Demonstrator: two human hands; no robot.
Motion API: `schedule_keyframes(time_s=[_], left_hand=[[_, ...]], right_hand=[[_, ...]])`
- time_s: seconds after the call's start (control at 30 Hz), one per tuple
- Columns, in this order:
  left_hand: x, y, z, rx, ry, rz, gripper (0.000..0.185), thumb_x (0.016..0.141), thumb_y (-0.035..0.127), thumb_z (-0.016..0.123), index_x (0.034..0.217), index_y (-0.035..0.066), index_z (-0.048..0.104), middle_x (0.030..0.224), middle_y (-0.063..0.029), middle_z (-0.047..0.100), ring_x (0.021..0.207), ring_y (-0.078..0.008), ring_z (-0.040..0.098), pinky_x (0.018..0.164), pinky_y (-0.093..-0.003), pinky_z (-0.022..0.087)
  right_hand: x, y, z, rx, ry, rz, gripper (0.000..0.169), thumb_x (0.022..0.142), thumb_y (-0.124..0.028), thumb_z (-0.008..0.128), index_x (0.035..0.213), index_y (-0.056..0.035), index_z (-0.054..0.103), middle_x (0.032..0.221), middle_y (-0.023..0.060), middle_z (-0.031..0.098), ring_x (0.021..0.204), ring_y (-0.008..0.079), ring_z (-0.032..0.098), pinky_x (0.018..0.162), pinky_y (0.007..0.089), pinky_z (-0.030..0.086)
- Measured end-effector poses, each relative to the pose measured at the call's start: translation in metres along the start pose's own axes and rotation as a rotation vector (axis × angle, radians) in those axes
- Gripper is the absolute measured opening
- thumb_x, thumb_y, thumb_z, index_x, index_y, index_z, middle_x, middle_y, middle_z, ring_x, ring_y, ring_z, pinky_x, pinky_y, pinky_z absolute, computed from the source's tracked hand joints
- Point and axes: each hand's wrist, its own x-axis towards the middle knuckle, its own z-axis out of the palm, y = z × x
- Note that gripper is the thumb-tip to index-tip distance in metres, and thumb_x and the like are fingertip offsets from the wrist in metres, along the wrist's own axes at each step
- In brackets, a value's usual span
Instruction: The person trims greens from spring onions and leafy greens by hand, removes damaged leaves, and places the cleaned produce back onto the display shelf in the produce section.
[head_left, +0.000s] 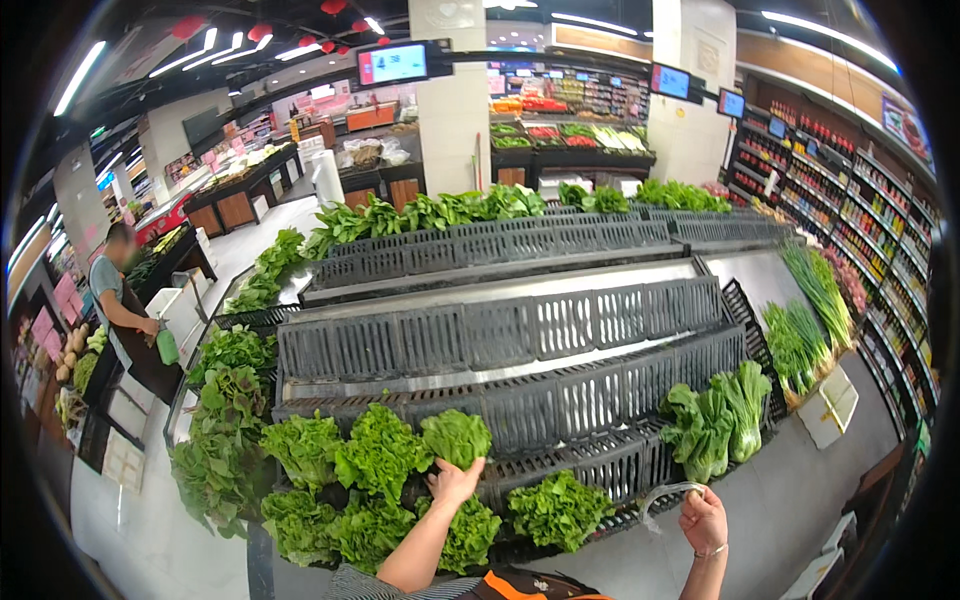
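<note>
My left hand (454, 484) reaches over the front rows and grips a green leaf lettuce head (455, 436) from below, at the right end of the upper row. Beside it in that row sit two more lettuces, a bright frilly one (382, 448) and another at the far left (301, 450). Below my left forearm lies a lower row of lettuce (465, 534). A separate lettuce (559, 510) rests between my two hands. My right hand (703, 517) pinches a looped strip of clear plastic (664, 491), held just in front of the leafy greens (701, 431).
Black slatted crates (502, 337) step up across the sloped stand. Red-tinged leafy greens (221, 450) line the left side; scallions (817, 292) stand at the right by a white foam box (829, 405). A person (120, 315) with a green bottle (166, 346) stands at the left.
</note>
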Motion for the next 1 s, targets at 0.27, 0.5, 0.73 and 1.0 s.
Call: schedule_keyframes(time_s=[0.27,0.5,0.73,1.0], left_hand=[[-0.098,0.037,-0.006,0.327,0.339,0.165,0.090,0.077,0.060,0.061,0.136,-0.002,0.033,0.132,-0.0232,0.045,0.129,-0.0413,0.030,0.109,-0.0492,0.021],[-0.262,0.129,0.059,-0.086,0.038,0.908,0.042,0.078,0.026,0.069,0.109,-0.001,0.059,0.116,-0.0186,0.057,0.110,-0.0333,0.053,0.094,-0.0410,0.041],[-0.353,0.166,0.208,-0.107,-0.424,1.132,0.042,0.087,0.029,0.061,0.120,0.006,0.054,0.128,-0.0133,0.048,0.120,-0.0307,0.044,0.102,-0.0400,0.035],[-0.383,0.211,0.287,0.163,-0.704,1.195,0.044,0.087,0.033,0.059,0.122,0.007,0.054,0.131,-0.0135,0.045,0.120,-0.0320,0.042,0.099,-0.0387,0.038]], right_hand=[[-0.005,0.008,-0.106,0.162,-0.023,0.097,0.002,0.089,-0.014,0.059,0.089,-0.0129,0.056,0.077,-0.0051,0.054,0.056,0.0033,0.040,0.048,0.0187,0.034],[-0.033,0.040,-0.202,-0.169,0.093,0.202,0.002,0.085,-0.005,0.061,0.084,-0.0043,0.059,0.068,-0.0018,0.055,0.053,0.0058,0.046,0.047,0.0195,0.036],[-0.064,0.063,-0.296,-0.890,0.062,-0.042,0.018,0.069,-0.012,0.076,0.081,-0.0003,0.068,0.072,0.0044,0.059,0.064,0.0166,0.053,0.064,0.0312,0.046],[-0.081,0.008,-0.353,-1.344,0.316,0.066,0.027,0.069,-0.031,0.072,0.076,-0.0046,0.068,0.071,0.0139,0.062,0.068,0.0295,0.062,0.065,0.0388,0.049]])
